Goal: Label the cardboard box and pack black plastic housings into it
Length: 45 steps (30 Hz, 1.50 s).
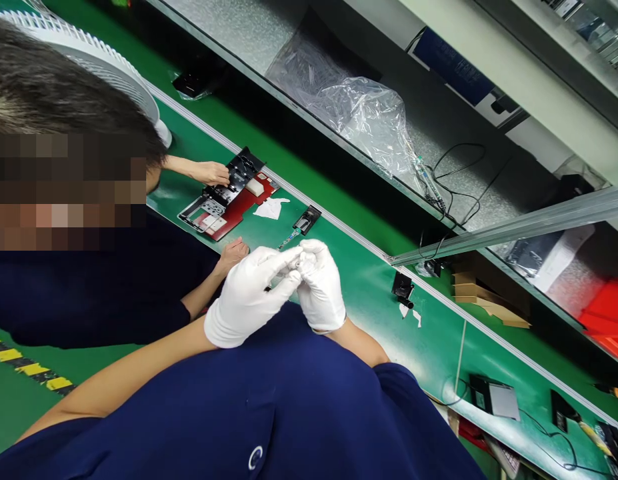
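Note:
In white gloves, my left hand point(251, 293) and my right hand point(321, 287) meet in front of my chest with their fingertips together. Both are closed in a pinch around a small part point(297, 265), mostly hidden by the fingers and too small to name. Just beyond the fingertips shows a narrow strip with small coloured marks point(289, 238); its near end is hidden behind my left hand. That strip reaches toward a flat black part point(307, 219) on the green table point(359, 257).
At left a co-worker's hand point(213, 173) touches a black assembly point(241, 170) beside a red board point(239, 212). White paper point(271, 208) lies near it. A black part point(403, 287) rests to the right. A metal post point(489, 227) and shelf with plastic bags point(369, 113) stand behind.

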Available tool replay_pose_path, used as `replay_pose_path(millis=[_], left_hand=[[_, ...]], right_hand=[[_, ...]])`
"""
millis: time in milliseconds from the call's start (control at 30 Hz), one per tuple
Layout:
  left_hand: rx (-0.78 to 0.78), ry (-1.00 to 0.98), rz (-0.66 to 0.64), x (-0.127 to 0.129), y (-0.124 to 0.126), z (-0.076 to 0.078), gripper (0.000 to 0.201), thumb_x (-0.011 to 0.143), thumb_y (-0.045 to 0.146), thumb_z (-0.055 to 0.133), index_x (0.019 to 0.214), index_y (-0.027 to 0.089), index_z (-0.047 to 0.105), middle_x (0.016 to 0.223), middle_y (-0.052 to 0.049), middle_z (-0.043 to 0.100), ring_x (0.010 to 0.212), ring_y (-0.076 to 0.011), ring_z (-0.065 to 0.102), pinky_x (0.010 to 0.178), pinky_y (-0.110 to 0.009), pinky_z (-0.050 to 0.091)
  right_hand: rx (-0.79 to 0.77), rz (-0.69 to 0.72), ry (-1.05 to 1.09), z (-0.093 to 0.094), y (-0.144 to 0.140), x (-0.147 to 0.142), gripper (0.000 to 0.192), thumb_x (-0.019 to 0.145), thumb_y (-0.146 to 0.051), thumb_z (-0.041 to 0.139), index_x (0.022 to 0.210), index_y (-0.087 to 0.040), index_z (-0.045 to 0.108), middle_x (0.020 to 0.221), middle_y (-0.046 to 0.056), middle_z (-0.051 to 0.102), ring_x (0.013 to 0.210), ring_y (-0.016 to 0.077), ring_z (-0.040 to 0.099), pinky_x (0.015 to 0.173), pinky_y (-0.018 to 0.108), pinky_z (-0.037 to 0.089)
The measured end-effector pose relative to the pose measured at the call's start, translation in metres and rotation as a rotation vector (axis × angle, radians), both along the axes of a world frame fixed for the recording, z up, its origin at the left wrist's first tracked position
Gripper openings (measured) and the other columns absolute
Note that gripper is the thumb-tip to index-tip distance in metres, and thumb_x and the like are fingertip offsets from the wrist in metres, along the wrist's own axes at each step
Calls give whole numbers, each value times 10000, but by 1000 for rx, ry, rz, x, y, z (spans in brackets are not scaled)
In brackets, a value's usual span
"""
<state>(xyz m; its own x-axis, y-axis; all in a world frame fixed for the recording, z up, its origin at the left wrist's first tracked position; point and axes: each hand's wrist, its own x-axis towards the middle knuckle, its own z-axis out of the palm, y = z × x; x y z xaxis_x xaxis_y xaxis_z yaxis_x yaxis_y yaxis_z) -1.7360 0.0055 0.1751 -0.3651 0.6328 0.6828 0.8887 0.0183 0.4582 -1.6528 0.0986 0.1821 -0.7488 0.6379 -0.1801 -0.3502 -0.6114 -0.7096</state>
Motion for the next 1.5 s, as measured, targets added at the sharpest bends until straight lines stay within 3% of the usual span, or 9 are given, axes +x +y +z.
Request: replay_pose_path(millis=[500,767,867,967,1000,1033,1067,1267,1500], left_hand=[[0,-16,-3,-1,0,3,219,1001,293,564,1165,176,650,812,-5,637,639,-99,606,584,-208,513],[26,-18,-16,0,4,0,231,980,279,587,1188,197,648,791,10,615,633,-102,593,590,-209,506],[-7,-38,-11,-6,-1,-10,316,958,238,605,1262,156,624,810,-10,635,664,-119,600,625,-231,530],[-74,-117,24,-18,-19,-30,299,953,224,572,1229,147,656,782,-11,649,674,-126,630,638,-232,542],[-132,-159,46,-22,-27,-39,275,956,226,555,1188,145,680,768,-10,657,658,-123,633,629,-227,541],[-197,-202,70,-25,-36,-48,260,958,235,544,1144,141,701,758,-11,667,643,-121,637,621,-222,539],[-256,-244,97,-27,-45,-57,258,959,249,537,1109,137,715,757,-14,680,636,-120,644,620,-219,541],[-424,-328,196,-22,-79,-97,283,921,298,515,1084,254,743,815,-14,733,692,-171,708,627,-254,565],[-334,-282,213,-20,-94,-109,394,834,252,580,1183,382,709,832,-15,751,654,-218,706,538,-287,564]], right_hand=[[-177,140,19,-2,4,2,423,633,-342,956,904,-223,654,696,-72,630,664,99,593,720,246,525],[-109,142,9,-7,3,2,402,659,-357,917,922,-225,643,703,-66,594,641,99,554,684,237,507],[281,63,-212,-36,30,4,340,783,-430,765,1022,-242,611,783,-35,625,663,129,578,651,259,514],[792,-78,-714,-91,81,5,294,936,-375,542,1169,-196,555,1064,84,686,934,190,669,858,340,552],[882,-41,-859,-111,100,5,275,962,-303,510,1184,-154,575,1126,136,686,1003,208,665,915,352,531],[1219,216,-1215,-131,117,5,290,1023,-292,397,1228,-181,570,1165,117,696,1055,182,667,941,317,521],[1305,327,-1324,-151,133,5,268,1020,-263,436,1198,-171,614,1148,141,713,1059,217,678,945,347,516],[1535,730,-1580,-231,170,9,161,970,-145,580,1076,-86,685,1047,163,730,994,245,712,868,359,547],[1547,836,-1636,-254,188,7,236,1031,-223,524,1155,-95,678,1111,139,724,1029,223,701,908,365,547]])
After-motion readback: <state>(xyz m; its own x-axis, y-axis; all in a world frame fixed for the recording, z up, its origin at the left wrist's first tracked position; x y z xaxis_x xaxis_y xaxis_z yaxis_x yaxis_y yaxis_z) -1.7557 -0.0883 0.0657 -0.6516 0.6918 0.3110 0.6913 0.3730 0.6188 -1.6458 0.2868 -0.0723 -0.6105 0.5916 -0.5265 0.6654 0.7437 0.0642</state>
